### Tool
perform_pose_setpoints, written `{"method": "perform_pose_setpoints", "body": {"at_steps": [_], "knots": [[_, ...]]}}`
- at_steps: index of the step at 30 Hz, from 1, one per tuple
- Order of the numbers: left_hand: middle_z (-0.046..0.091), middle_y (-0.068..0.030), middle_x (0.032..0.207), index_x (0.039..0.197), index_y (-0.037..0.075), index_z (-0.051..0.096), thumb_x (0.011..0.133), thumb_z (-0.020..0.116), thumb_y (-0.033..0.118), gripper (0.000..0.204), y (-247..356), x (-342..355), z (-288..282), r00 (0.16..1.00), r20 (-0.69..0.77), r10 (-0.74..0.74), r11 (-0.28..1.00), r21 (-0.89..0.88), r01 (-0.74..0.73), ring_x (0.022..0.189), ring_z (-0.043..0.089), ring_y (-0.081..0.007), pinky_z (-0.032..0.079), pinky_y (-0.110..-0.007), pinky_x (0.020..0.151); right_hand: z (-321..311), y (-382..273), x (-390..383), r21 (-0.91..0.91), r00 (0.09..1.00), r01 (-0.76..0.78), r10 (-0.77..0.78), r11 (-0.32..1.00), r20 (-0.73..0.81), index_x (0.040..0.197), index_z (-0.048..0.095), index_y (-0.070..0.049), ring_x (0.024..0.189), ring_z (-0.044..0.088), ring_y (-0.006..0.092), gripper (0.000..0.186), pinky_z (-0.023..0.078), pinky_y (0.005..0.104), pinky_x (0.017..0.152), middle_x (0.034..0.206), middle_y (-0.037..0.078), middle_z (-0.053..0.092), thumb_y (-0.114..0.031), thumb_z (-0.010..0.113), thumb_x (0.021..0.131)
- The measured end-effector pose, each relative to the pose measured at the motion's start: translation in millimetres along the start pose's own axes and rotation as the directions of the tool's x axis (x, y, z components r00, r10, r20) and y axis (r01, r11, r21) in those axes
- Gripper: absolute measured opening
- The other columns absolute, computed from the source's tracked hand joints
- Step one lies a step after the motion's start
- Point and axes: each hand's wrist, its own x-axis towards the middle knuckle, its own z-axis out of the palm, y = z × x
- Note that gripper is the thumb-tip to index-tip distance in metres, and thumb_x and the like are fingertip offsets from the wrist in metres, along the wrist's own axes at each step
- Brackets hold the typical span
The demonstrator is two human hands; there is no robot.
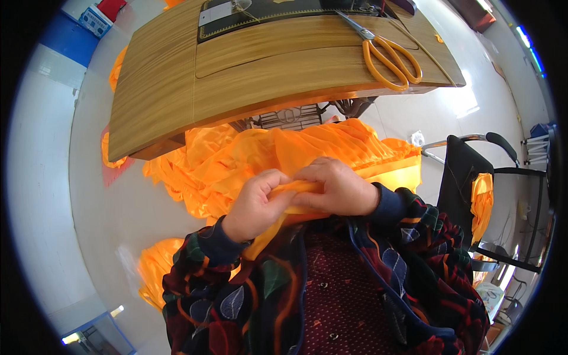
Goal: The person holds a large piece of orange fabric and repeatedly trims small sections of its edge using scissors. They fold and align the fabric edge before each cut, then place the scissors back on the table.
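Near the middle, my left hand [257, 207] and my right hand [331, 186] meet with fingers closed on folded orange satin fabric [305, 186], close in front of my body. A strip of it hangs below my left hand. More of the shiny, ruffled fabric [219, 165] spreads out beyond my hands, under the near edge of a wooden sewing table [154, 71]. Orange-handled scissors [387, 62] lie on the tabletop at its right, above and to the right of my hands.
A black mat [284, 18] and a thin stick [429, 56] lie on the table, with a metal treadle [290, 115] beneath. A black chair [451, 183] with orange cloth stands at the right. Another orange heap [157, 266] lies on the floor at lower left.
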Motion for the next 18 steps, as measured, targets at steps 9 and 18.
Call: {"method": "perform_pose_setpoints", "body": {"at_steps": [9, 18], "knots": [[0.049, -0.0065, 0.101, 0.107, 0.003, 0.052, 0.077, 0.072, 0.003, 0.036, -27, -27, -36, 0.974, -0.041, 0.222, 0.972, 0.094, -0.217, 0.085, 0.05, -0.0173, 0.044, -0.028, 0.078, -6, 18, -9, 0.103, 0.996, -0.076, 0.07, 0.992, 0.064, 0.081, 0.063, 0.002, 0.067, 0.056, 0.0231, 0.016, 0.044, 0.0319, 0.061, 0.07, 0.013, 0.057, -0.012, 0.071, 0.079], [0.054, -0.0107, 0.08, 0.086, 0.003, 0.056, 0.077, 0.066, 0.001, 0.013, -48, -56, -58, 0.993, -0.027, 0.114, 0.849, 0.522, -0.083, 0.085, 0.056, -0.0281, 0.045, -0.034, 0.074, -7, 19, -12, 0.243, 0.984, -0.176, 0.179, 0.954, 0.012, 0.091, 0.065, 0.002, 0.071, 0.057, 0.0143, 0.019, 0.044, 0.0276, 0.062, 0.074, 0.009, 0.061, -0.011, 0.073, 0.08]]}}
